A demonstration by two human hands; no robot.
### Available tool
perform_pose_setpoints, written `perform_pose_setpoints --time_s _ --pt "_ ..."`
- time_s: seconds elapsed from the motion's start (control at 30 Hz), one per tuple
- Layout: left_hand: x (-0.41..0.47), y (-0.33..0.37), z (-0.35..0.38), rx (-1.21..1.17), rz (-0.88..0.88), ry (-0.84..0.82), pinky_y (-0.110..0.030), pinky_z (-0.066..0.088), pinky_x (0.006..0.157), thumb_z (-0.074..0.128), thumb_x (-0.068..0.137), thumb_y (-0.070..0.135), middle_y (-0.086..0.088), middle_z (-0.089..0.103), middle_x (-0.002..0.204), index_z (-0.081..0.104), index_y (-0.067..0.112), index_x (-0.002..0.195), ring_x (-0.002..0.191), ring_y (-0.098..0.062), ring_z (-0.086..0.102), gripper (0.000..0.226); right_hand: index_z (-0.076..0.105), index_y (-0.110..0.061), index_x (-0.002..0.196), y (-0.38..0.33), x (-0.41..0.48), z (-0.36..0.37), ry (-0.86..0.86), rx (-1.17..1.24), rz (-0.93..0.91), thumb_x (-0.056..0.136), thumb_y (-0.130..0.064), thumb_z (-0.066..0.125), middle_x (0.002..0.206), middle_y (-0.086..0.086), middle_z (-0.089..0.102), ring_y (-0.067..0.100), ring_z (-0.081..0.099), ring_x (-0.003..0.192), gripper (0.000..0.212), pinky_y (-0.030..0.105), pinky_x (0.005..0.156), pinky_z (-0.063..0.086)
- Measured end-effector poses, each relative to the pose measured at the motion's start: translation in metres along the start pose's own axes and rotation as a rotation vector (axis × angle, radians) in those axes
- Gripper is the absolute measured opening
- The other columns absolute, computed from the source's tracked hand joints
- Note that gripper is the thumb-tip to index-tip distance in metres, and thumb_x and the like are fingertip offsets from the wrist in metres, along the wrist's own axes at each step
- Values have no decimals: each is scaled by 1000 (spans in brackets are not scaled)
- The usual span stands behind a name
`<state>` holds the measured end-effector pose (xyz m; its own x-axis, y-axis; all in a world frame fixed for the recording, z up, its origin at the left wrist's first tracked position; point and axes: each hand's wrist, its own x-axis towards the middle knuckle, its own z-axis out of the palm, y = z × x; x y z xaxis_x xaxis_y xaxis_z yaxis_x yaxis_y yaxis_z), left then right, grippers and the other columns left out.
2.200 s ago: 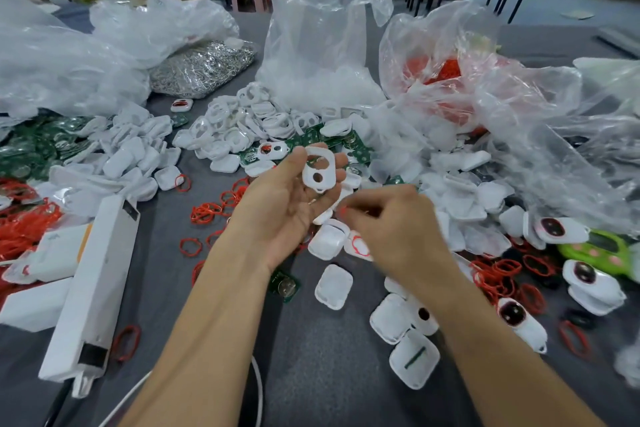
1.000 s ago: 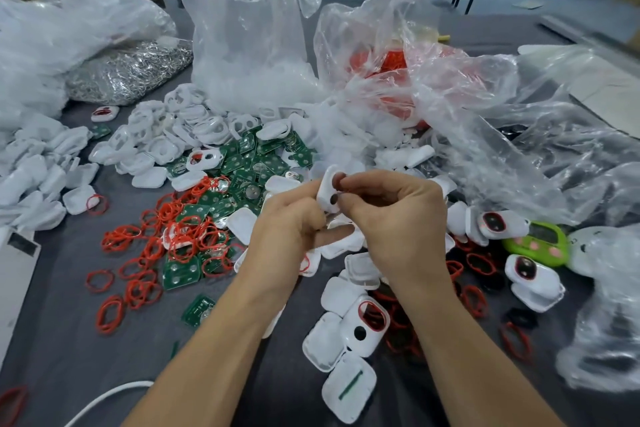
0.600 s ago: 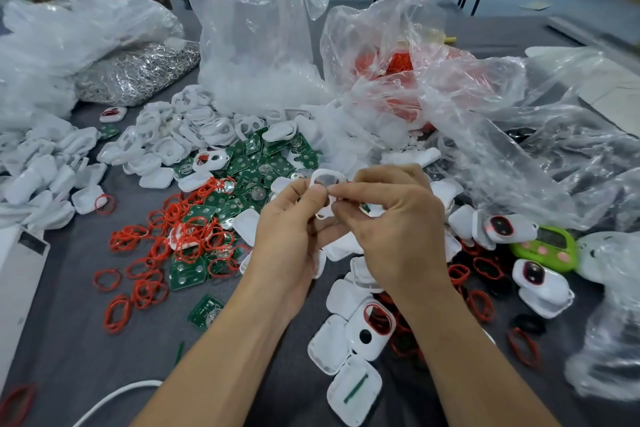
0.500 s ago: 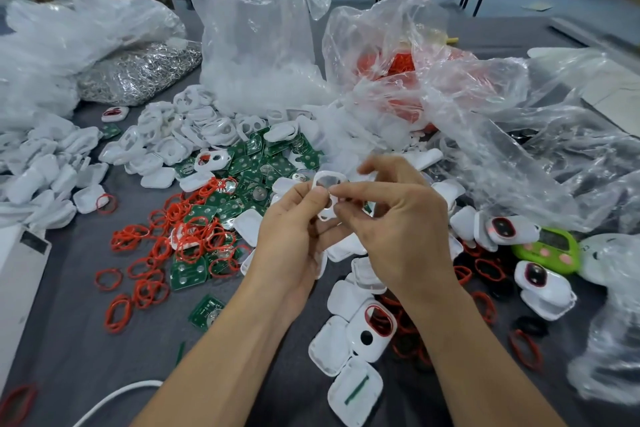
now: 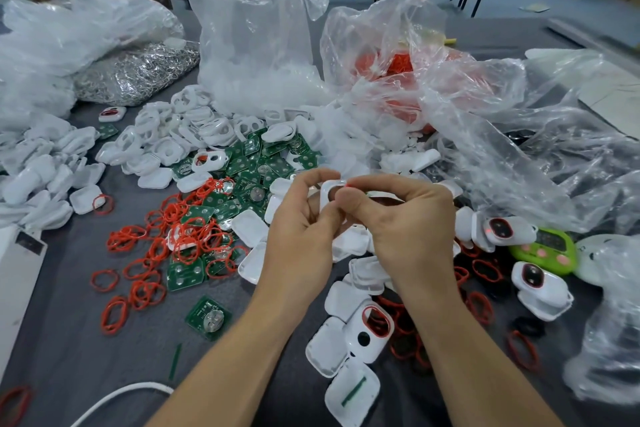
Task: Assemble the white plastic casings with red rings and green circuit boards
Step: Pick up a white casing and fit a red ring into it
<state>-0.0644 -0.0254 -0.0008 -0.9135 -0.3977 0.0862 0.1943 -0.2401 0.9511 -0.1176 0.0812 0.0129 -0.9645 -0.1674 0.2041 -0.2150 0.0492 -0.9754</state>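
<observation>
Your hands meet above the middle of the bench [image 5: 69, 340], raised off it. Your left hand [image 5: 301, 229] grips a white casing [image 5: 328, 188] by its side, fingers curled round the edge, with the large opening turned towards you. Your right hand [image 5: 408, 229] is closed up against the casing, thumb and forefinger pinching a red ring [image 5: 348, 183] at its upper rim. Only a sliver of red shows past the fingertips, so how far the ring sits in the opening cannot be told.

Under and left of your hands lies a scatter of loose red rings [image 5: 166, 246] mixed with green circuit boards [image 5: 252, 163], and a single board [image 5: 207, 317] lies apart, nearer you. A heap of empty casings [image 5: 194, 128] lies further back on the left. Just below your right wrist rests a ringed casing [image 5: 372, 326] among plain white shells. To the right, near a green gadget [image 5: 545, 250], sit two closed white units [image 5: 505, 231]. Crumpled clear plastic bags [image 5: 263, 45] crowd the far side.
</observation>
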Motion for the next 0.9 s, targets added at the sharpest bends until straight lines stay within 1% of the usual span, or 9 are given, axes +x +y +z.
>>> perform_pose_setpoints --time_s 0.1,0.17,0.23,0.33,0.47,0.53,0.67,0.8,0.9 --pt "0 -1 -2 33 4 -38 -30 59 83 60 99 0 -4 71 71 60 15 116 79 -18 71 23 84 -27 87 2 3 -5 -30 -47 1 70 -21 93 74 -10 78 11 77 70 20 30 69 64" --pt "0 0 -3 24 -20 -69 -40 58 91 62 89 -1 0 71 71 62 16 118 81 -19 70 33 84 -29 87 2 4 -7 -25 -127 -42 72 -22 93 73 -14 77 6 76 69 19 25 68 62" --pt "0 1 -4 -53 -70 -75 -42 56 98 57 81 -4 -4 73 78 67 16 120 89 -21 71 44 83 -29 89 1 3 -8 -9 -207 -114 76 -23 91 74 -17 77 2 74 69 17 21 66 60" --pt "2 3 -6 -123 -131 -35 -41 57 100 48 92 -15 1 74 83 67 12 125 101 -19 72 46 82 -28 92 0 3 -10 6 -239 -207 80 -18 87 79 -19 77 -1 73 72 16 15 66 58" --pt "5 4 -6 -130 -186 -3 -44 54 104 46 95 -15 -14 75 110 67 12 127 122 -33 65 47 81 -24 96 2 3 -9 -20 -352 -322 83 -15 85 88 -16 76 0 72 78 16 13 72 56" --pt "4 4 -6 -124 -193 -7 -42 55 102 47 95 -15 -14 75 114 68 14 126 121 -30 67 48 82 -21 98 4 3 -7 -32 -428 -373 83 -14 84 95 -13 76 1 70 82 16 14 75 56" --pt "3 2 -6 -115 -180 -3 -39 57 98 50 98 -6 -1 77 99 73 19 121 100 -14 73 41 82 -18 98 5 2 -7 -16 -498 -443 84 -12 84 96 -8 76 5 68 82 15 12 75 54" --pt "4 1 -6 -106 -176 24 -38 59 96 46 102 -3 3 76 90 75 19 116 99 -13 72 39 82 -16 98 5 0 -5 2 -537 -507 79 -6 86 94 -6 76 7 66 84 22 14 77 53" --pt "4 2 -6 -108 -182 26 -32 61 90 47 103 -2 -4 79 105 76 19 116 107 -18 73 38 83 -14 98 5 -3 -3 6 -527 -517 78 -7 86 94 -6 76 6 68 80 21 17 76 54"
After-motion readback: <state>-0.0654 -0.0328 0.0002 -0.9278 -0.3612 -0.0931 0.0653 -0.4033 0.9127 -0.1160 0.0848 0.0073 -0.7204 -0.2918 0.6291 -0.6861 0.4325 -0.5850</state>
